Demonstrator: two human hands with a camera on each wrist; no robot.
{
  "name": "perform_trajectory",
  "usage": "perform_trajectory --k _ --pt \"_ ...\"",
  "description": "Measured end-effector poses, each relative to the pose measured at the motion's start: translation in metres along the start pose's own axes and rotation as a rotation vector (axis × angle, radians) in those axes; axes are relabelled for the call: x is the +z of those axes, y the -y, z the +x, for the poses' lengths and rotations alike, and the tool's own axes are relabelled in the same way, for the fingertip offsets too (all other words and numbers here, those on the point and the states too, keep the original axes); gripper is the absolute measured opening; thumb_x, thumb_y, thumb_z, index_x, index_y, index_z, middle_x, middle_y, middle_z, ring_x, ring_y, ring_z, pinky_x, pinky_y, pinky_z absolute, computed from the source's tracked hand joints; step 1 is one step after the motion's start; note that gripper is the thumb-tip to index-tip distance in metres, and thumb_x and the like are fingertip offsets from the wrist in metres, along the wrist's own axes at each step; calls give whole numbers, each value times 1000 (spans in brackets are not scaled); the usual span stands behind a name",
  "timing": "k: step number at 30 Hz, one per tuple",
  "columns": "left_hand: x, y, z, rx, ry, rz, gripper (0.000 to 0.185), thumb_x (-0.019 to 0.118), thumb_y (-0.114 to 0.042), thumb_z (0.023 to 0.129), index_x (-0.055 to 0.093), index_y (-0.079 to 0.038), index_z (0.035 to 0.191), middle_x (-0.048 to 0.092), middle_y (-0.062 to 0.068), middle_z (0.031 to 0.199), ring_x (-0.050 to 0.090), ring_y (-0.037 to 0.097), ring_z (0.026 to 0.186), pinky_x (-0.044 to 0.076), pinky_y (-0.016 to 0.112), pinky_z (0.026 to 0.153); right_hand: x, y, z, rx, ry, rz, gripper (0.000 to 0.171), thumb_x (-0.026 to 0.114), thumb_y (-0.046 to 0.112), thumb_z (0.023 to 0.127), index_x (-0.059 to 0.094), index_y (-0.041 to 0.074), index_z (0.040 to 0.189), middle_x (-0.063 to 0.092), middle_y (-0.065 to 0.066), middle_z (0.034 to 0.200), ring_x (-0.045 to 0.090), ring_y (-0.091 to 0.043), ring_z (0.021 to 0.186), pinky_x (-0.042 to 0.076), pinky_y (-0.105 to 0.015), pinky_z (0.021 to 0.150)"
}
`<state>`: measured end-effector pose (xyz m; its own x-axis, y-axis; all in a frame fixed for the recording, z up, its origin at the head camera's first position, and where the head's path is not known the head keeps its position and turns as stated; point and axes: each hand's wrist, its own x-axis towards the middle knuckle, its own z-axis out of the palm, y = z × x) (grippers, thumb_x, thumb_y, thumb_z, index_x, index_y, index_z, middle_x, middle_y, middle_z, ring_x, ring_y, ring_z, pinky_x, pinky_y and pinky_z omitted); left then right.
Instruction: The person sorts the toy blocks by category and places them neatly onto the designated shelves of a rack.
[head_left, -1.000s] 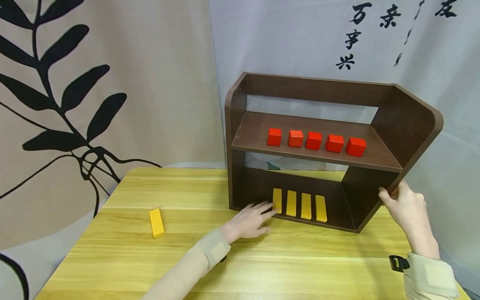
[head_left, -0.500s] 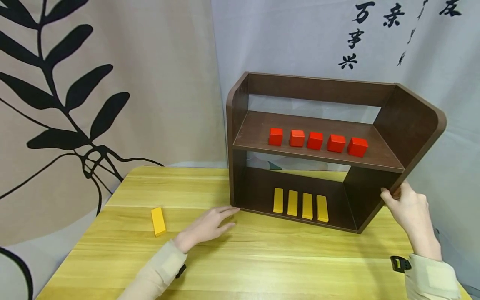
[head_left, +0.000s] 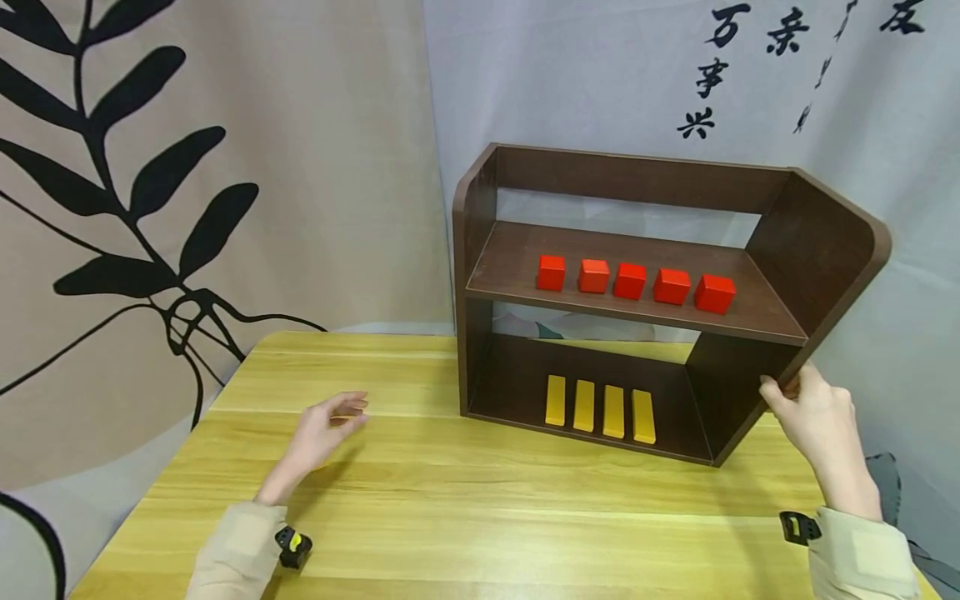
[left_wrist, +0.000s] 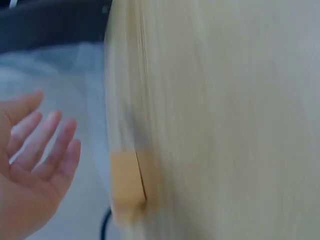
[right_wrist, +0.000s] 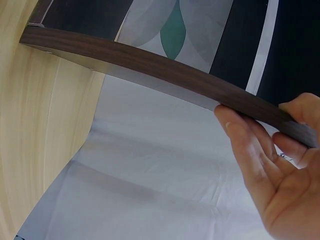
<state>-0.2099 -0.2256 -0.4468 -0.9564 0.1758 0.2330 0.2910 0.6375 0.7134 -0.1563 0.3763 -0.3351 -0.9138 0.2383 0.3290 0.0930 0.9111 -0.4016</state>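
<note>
My left hand point(head_left: 318, 433) hovers over the left part of the table with its fingers loosely bent and nothing in them. In the left wrist view a yellow block point(left_wrist: 127, 180) lies on the table, apart from that hand; in the head view the hand mostly covers it. My right hand point(head_left: 813, 421) grips the edge of the right side panel of a dark brown two-tier shelf point(head_left: 637, 323), thumb on one face and fingers on the other. Several yellow blocks point(head_left: 584, 406) stand in a row on its lower tier. A row of red cubes point(head_left: 630, 281) sits on the upper tier.
The wood-grain table point(head_left: 450, 517) carries the shelf at its right half. Behind hang cloth backdrops, one with a black leaf print point(head_left: 168, 171), one with black characters point(head_left: 697, 125). A black wrist camera point(head_left: 293, 547) sits on the left sleeve.
My left hand has moved left, away from the yellow blocks on the lower tier, to above the loose yellow block. My right hand keeps its grip on the shelf.
</note>
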Motion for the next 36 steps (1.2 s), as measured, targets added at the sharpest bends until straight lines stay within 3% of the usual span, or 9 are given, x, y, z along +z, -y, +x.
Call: perform_trajectory --k 3,7,14,22,26,31,36 --pt "-15 15 -6 -75 -51 -10 42 64 -11 90 54 2 129 64 24 118 63 37 104 55 34 83 0 0 1 -6 -7 -1 28 51 27 93 50 -1 88 60 -20 72 51 -28 60 33 -28 48" --pt "-28 30 -16 -173 -59 2 48 68 -10 87 52 5 129 61 27 119 61 40 105 54 23 76 0 0 1 -7 -7 0 29 51 27 93 50 -1 88 60 -20 72 51 -28 60 33 -29 48" --pt "-35 38 -23 -268 -26 89 54 73 -7 81 51 8 128 57 30 118 58 41 105 53 42 81 0 -1 1 0 4 -1 29 50 27 94 50 -3 91 60 -22 75 51 -29 62 33 -28 48" --pt "-37 35 -23 -345 25 87 60 73 -11 82 47 14 129 54 34 122 58 42 106 54 41 80 1 0 -1 12 12 -3 30 50 27 94 50 -3 95 60 -23 78 51 -28 63 34 -28 47" --pt "-35 34 -23 -305 79 72 54 69 -10 85 48 13 129 56 32 124 58 42 109 53 42 84 1 1 -1 13 13 -4 30 49 27 94 50 -3 94 60 -22 78 50 -28 62 34 -29 47" --pt "-30 33 -21 -159 163 47 41 61 -1 88 53 8 128 58 28 125 57 42 114 50 48 90 0 1 0 10 7 -5 30 50 28 94 50 -2 93 60 -21 75 51 -28 62 33 -29 47" --pt "-25 31 -15 -101 298 -16 36 51 6 92 59 0 126 57 23 130 52 40 121 49 45 94 -1 1 1 4 -3 -7 29 50 28 93 51 -1 91 62 -21 76 53 -30 63 34 -28 48"
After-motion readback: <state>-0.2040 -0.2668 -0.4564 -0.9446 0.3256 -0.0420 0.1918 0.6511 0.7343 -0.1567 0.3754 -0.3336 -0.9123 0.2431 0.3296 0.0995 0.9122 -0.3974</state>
